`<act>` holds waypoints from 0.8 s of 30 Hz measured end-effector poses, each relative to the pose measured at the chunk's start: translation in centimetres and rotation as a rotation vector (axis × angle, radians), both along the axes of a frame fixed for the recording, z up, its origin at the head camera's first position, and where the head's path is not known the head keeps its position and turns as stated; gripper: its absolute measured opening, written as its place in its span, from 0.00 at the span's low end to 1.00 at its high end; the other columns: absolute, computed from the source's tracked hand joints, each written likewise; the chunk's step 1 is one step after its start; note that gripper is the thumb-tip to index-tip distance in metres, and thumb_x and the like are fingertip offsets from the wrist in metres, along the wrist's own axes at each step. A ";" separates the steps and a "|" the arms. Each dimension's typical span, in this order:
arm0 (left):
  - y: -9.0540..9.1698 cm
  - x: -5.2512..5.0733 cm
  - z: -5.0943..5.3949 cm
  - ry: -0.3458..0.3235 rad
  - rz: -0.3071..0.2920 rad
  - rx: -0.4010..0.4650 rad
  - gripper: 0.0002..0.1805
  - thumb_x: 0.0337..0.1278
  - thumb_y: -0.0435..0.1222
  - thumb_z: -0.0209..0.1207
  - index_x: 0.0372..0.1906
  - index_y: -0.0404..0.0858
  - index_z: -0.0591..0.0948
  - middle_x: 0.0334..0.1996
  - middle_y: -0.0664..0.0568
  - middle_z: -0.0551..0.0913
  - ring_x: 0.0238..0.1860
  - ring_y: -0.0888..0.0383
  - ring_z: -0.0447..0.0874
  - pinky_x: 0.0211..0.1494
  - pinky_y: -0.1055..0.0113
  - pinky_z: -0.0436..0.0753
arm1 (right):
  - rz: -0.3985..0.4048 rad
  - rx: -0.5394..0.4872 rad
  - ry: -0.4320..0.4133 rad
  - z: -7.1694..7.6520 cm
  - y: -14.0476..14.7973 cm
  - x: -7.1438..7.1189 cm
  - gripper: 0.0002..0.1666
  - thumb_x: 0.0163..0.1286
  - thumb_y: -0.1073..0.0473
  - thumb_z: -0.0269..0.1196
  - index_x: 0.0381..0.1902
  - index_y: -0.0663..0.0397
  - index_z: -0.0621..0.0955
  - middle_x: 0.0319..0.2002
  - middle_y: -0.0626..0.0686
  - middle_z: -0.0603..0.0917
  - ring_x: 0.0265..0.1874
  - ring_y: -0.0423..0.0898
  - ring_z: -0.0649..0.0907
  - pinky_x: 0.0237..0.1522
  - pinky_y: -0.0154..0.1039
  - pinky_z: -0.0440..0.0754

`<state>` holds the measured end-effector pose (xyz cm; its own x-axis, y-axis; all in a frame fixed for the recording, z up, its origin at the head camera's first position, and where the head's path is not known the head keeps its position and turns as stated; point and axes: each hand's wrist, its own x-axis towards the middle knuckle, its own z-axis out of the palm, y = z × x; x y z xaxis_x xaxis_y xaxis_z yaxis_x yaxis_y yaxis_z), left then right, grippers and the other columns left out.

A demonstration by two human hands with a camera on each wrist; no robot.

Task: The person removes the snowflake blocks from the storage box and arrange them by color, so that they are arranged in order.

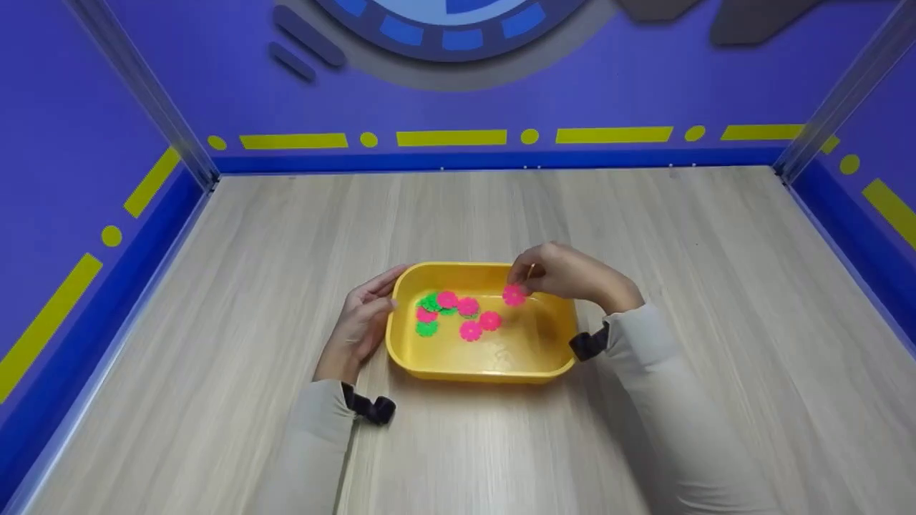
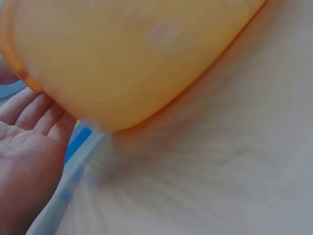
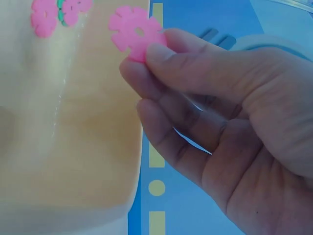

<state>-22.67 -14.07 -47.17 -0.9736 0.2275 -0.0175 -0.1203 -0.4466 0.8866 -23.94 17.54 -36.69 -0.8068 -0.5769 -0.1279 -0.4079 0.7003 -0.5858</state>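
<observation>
The right hand (image 1: 569,273) pinches 1 pink flower disc (image 1: 513,294) between thumb and fingertips, over the far side of 1 yellow tray (image 1: 458,361). The left hand (image 1: 360,319), fingers nearly straight, touches its left side. Inside, left of the pinched disc, lie 5 visible pink discs (image 1: 490,320) and several green discs (image 1: 427,329), overlapping, uncountable.

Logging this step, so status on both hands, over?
Right fingers pinching pink flower-shaped disc over yellow tray. Left fingers holding tray's left end. No obstruction seen.
</observation>
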 end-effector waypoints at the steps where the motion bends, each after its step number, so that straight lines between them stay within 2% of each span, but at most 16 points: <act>1: 0.0 0.0 0.0 0.000 0.005 -0.002 0.33 0.47 0.19 0.49 0.66 0.25 0.67 0.64 0.39 0.72 0.62 0.53 0.73 0.64 0.67 0.74 | -0.004 -0.003 0.003 0.0 0.2 0.0 0.08 0.62 0.66 0.65 0.40 0.55 0.85 0.36 0.52 0.86 0.36 0.47 0.83 0.45 0.42 0.85; 7: 0.0 0.2 0.1 0.013 0.024 -0.008 0.34 0.46 0.19 0.48 0.66 0.23 0.65 0.65 0.37 0.71 0.62 0.54 0.73 0.63 0.68 0.74 | -0.019 -0.014 0.041 -0.1 1.8 -0.1 0.08 0.63 0.67 0.64 0.40 0.55 0.86 0.37 0.52 0.87 0.35 0.46 0.82 0.44 0.41 0.85; 12: -0.1 0.2 0.0 -0.006 0.033 -0.016 0.34 0.46 0.19 0.49 0.66 0.25 0.66 0.65 0.38 0.72 0.62 0.54 0.74 0.63 0.68 0.74 | -0.031 -0.030 0.064 -0.4 2.9 -0.3 0.09 0.63 0.68 0.63 0.40 0.56 0.86 0.38 0.53 0.87 0.36 0.47 0.83 0.44 0.43 0.85; 24: 0.0 0.1 0.0 -0.001 0.023 0.004 0.35 0.47 0.18 0.48 0.67 0.23 0.65 0.64 0.38 0.72 0.62 0.55 0.74 0.63 0.69 0.74 | -0.115 -0.094 0.062 -0.9 5.5 -0.5 0.11 0.63 0.69 0.63 0.42 0.56 0.87 0.40 0.55 0.87 0.39 0.50 0.83 0.47 0.47 0.84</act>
<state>-22.60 -14.09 -47.16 -0.9785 0.2056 -0.0172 -0.1107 -0.4526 0.8848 -24.45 23.00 -37.61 -0.8729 -0.4871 -0.0262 -0.3652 0.6881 -0.6270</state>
